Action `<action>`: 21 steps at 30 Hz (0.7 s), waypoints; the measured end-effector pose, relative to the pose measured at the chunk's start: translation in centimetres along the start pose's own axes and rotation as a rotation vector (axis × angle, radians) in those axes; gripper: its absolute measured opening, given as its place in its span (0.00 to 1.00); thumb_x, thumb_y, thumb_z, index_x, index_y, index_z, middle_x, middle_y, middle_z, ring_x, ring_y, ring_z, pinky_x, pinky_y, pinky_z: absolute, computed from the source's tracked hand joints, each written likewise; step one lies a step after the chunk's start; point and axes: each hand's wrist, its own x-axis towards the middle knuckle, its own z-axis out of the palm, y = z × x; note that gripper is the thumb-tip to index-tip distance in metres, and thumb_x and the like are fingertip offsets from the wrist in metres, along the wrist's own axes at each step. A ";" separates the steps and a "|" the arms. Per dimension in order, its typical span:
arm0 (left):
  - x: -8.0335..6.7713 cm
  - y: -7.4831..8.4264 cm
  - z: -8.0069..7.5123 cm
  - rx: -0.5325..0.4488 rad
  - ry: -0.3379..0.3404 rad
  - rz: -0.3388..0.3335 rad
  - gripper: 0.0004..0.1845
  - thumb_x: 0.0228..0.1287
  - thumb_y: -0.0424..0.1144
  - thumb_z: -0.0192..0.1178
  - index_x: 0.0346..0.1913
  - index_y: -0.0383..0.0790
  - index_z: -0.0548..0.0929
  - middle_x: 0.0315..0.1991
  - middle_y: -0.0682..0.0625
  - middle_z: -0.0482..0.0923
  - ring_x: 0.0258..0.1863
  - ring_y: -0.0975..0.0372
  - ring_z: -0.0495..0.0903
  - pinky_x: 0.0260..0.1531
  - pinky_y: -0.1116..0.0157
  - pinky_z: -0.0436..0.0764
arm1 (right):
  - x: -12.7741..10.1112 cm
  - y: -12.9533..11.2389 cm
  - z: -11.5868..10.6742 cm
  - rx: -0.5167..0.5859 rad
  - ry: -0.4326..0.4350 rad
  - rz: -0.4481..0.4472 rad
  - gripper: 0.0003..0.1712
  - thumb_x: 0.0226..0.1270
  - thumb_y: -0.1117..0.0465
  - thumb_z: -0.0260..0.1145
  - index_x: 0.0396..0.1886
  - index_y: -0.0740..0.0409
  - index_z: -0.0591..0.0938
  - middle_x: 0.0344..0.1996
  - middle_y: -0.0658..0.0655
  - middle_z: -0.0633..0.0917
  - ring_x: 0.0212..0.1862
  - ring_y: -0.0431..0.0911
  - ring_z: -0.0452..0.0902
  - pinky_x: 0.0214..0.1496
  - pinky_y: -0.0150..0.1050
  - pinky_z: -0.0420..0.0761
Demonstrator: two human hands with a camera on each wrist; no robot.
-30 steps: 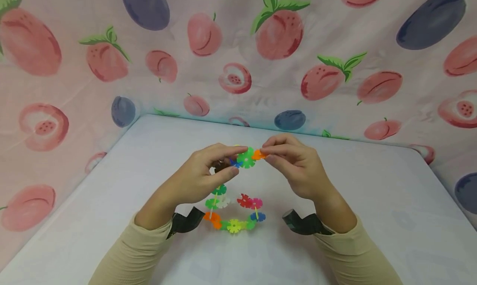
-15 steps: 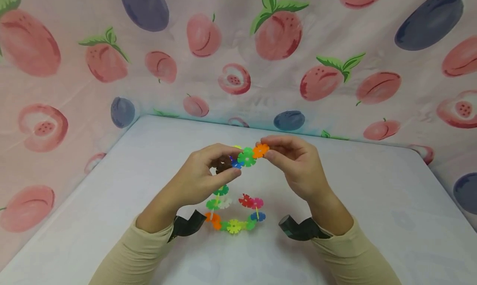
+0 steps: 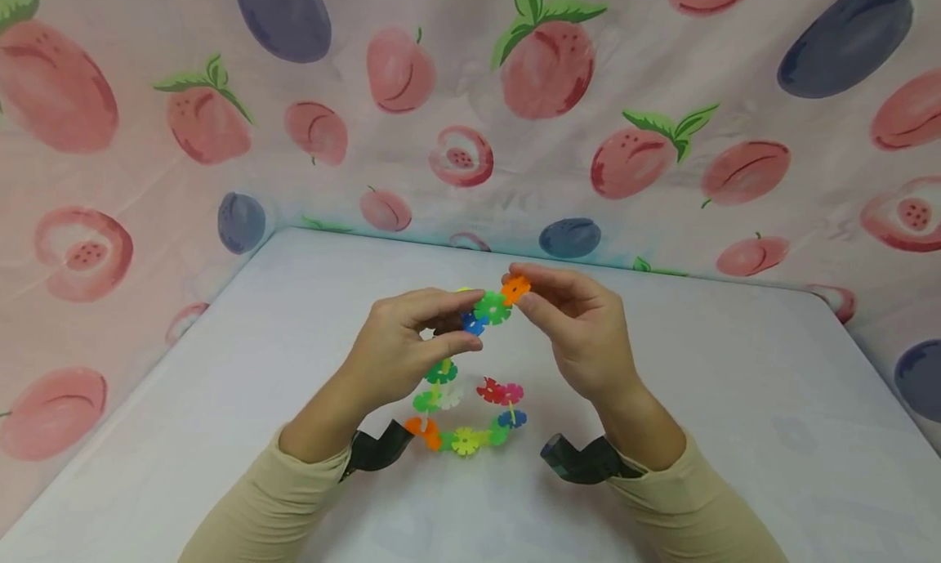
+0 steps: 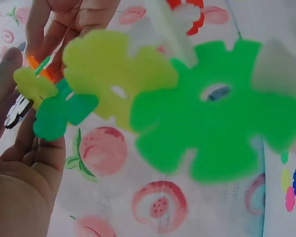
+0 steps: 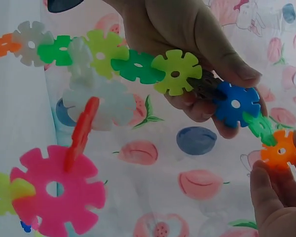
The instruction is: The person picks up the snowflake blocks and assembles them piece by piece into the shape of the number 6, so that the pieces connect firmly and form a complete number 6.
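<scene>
A chain of colourful notched plastic snowflake discs hangs between and below the two hands. My left hand [image 3: 397, 346] holds it by thumb and fingers near a blue disc [image 3: 474, 324]. To the right of that come a green disc [image 3: 492, 308] and, at the chain's end, an orange disc [image 3: 516, 290]. My right hand [image 3: 588, 326] pinches this orange disc between thumb and fingers. In the right wrist view, a dark brown disc [image 5: 205, 87] beside the blue one is partly hidden by the left hand. A large green disc [image 4: 177, 126] crosses the left wrist view.
The chain's lower part, with a yellow disc [image 3: 465, 442] in front, curves over the white table [image 3: 735, 383] up to a red disc [image 3: 488, 390]. A cloth printed with peaches [image 3: 547, 64] rises behind. Black wrist mounts [image 3: 584, 460] jut inward from both sleeves.
My right hand has moved slightly left and up, and the orange disc has turned and risen. The left hand and the lower chain have shifted a little to the right.
</scene>
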 end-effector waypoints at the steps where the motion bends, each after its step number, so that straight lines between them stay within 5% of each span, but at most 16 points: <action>1: 0.0 -0.1 0.1 -0.004 0.010 0.011 0.24 0.51 0.27 0.75 0.55 0.31 0.85 0.39 0.50 0.85 0.35 0.64 0.83 0.36 0.64 0.85 | 0.0 0.0 0.1 -0.004 0.006 -0.007 0.18 0.63 0.84 0.58 0.54 0.82 0.75 0.50 0.57 0.86 0.54 0.49 0.82 0.54 0.39 0.81; 8: -0.1 -0.3 0.3 -0.010 0.023 0.026 0.25 0.51 0.25 0.75 0.55 0.30 0.84 0.39 0.48 0.85 0.35 0.63 0.83 0.39 0.65 0.84 | -0.1 0.2 0.3 -0.022 0.010 -0.036 0.19 0.62 0.84 0.60 0.54 0.80 0.77 0.51 0.56 0.86 0.54 0.49 0.82 0.54 0.40 0.81; 14: -0.1 -0.3 -0.1 0.064 -0.032 -0.024 0.26 0.60 0.29 0.71 0.63 0.35 0.80 0.43 0.49 0.84 0.37 0.64 0.81 0.39 0.65 0.83 | -0.1 0.6 0.2 -0.035 0.011 -0.057 0.20 0.61 0.83 0.63 0.52 0.71 0.83 0.50 0.58 0.86 0.51 0.49 0.83 0.52 0.38 0.82; 21: 0.1 -0.3 -0.8 0.120 -0.083 0.020 0.25 0.62 0.30 0.69 0.63 0.37 0.80 0.40 0.53 0.80 0.36 0.64 0.76 0.34 0.65 0.81 | 0.0 1.1 0.3 -0.055 -0.002 -0.083 0.18 0.60 0.83 0.65 0.50 0.73 0.83 0.48 0.60 0.86 0.50 0.48 0.84 0.50 0.39 0.83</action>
